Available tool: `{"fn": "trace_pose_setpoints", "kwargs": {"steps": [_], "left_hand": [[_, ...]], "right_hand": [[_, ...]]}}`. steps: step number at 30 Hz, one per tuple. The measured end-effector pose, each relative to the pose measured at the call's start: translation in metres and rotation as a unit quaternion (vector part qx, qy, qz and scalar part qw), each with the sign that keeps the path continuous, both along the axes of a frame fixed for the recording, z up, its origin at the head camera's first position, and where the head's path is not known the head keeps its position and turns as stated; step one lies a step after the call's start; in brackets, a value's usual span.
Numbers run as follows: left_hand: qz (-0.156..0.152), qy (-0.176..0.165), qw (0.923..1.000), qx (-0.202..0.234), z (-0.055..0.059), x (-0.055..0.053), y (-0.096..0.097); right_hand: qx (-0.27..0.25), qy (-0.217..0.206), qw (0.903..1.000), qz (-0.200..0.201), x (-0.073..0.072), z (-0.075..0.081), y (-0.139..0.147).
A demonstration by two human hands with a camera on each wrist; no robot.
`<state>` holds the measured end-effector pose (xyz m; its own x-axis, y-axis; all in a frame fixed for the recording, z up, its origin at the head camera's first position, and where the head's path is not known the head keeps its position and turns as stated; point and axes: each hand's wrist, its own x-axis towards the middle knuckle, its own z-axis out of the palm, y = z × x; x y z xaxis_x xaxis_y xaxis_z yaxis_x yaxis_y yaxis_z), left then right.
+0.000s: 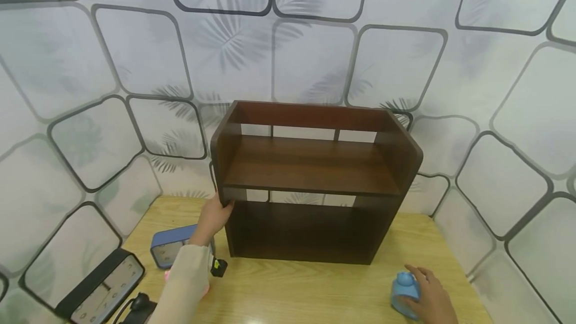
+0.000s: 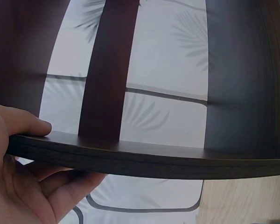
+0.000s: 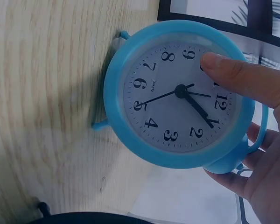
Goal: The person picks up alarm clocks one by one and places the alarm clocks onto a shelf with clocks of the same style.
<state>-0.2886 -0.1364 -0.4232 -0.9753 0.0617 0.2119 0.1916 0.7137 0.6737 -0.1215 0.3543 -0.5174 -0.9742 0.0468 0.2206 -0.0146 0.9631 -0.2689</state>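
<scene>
A dark brown two-tier wooden shelf point(image 1: 310, 166) stands on the wood-grain table, its open front facing me. My left hand point(image 1: 213, 217) grips the edge of its left side panel. In the left wrist view, the thumb lies on one face of that panel point(image 2: 158, 167) and the fingers curl under the other. At the right front, my right hand point(image 1: 433, 298) holds a light blue alarm clock point(image 1: 403, 291). The right wrist view shows the thumb over the clock's dial point(image 3: 154, 112) and the fingers behind its bells and handle. The clock's small feet point toward the tabletop.
Left of the shelf sits a blue box point(image 1: 173, 244) with a pale front and small knobs. A similar black box point(image 1: 101, 289) lies nearer me, beside a small black device point(image 1: 141, 306). A black-and-yellow item point(image 1: 219, 267) is by the left sleeve. Patterned walls point(image 1: 315, 59) enclose the table point(image 1: 279, 289).
</scene>
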Motion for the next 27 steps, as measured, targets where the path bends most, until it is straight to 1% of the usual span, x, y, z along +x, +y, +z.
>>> {"fn": "trace_pose_setpoints", "kwargs": {"steps": [4, 10, 15, 17, 20, 22, 24, 27], "left_hand": [[-0.001, -0.007, 1.0, 0.003, -0.001, 0.002, 0.0], [0.004, 0.002, 1.0, 0.004, -0.004, 0.001, 0.001], [0.004, 0.0, 1.0, 0.005, -0.004, -0.001, 0.0], [0.002, -0.003, 1.0, 0.007, -0.004, -0.001, 0.0], [0.004, -0.003, 1.0, 0.002, -0.004, 0.0, 0.0], [0.006, -0.002, 1.0, -0.001, -0.004, 0.0, 0.0], [0.007, 0.0, 1.0, -0.006, -0.003, 0.001, 0.001], [0.009, 0.0, 0.9999, -0.006, -0.003, 0.001, 0.001]], "right_hand": [[-0.008, -0.009, 0.9999, 0.005, -0.001, 0.0, 0.001], [-0.021, -0.032, 0.9993, 0.002, -0.004, 0.002, 0.002], [-0.034, -0.027, 0.999, 0.001, -0.006, 0.002, 0.0], [-0.037, -0.01, 0.9993, 0.003, -0.006, 0.0, 0.0], [-0.048, 0.045, 0.9978, 0.008, -0.005, -0.008, 0.0], [-0.056, 0.096, 0.9937, 0.008, -0.005, -0.016, 0.0], [-0.066, 0.138, 0.9882, 0.005, -0.005, -0.024, 0.0], [-0.085, 0.182, 0.9795, 0.006, -0.007, -0.033, 0.001]]}}
